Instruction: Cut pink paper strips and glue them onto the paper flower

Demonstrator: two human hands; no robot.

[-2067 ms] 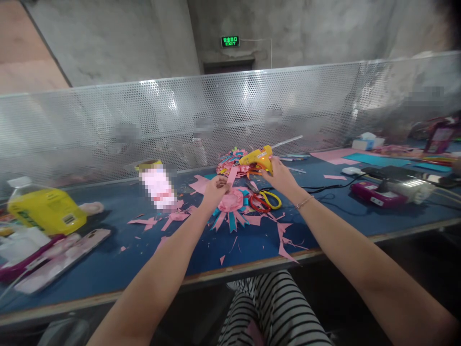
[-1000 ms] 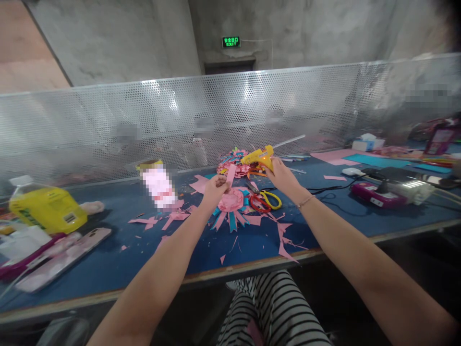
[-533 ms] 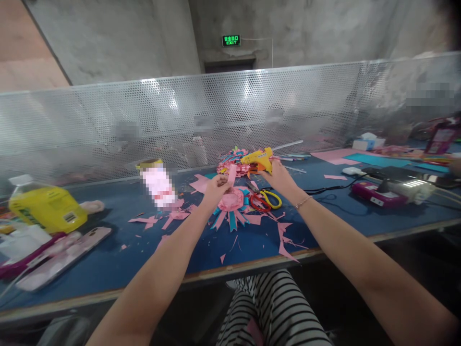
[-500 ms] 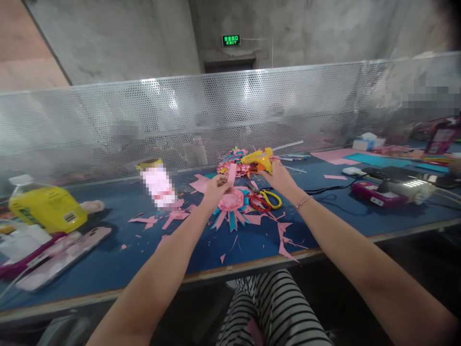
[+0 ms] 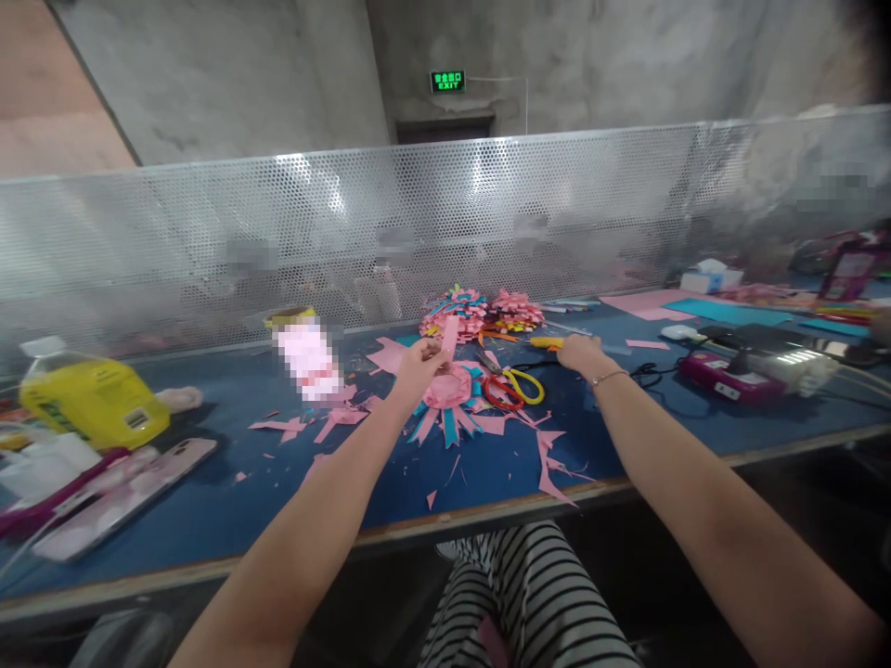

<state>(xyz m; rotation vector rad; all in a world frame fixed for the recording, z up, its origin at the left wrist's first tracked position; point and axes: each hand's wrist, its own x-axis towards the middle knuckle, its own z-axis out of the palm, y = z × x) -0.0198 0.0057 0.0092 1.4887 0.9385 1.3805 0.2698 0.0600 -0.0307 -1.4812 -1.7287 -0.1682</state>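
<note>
Head view: left fingers [image 5: 430, 349] pinch one pink strip [image 5: 451, 335]; right fingers [image 5: 574, 352] grip one glue gun [image 5: 546, 342].

the person's right grip [image 5: 579, 353] now sits lower and farther right, down near the counter [image 5: 501, 473], instead of raised just behind the pink strip [image 5: 451, 339]. the yellow glue gun [image 5: 546, 342] comes down with it, well apart from the strip and mostly covered by the fingers. the right-hand pink paper flower [image 5: 515, 311], previously masked by the gun, now shows clearly.
</note>
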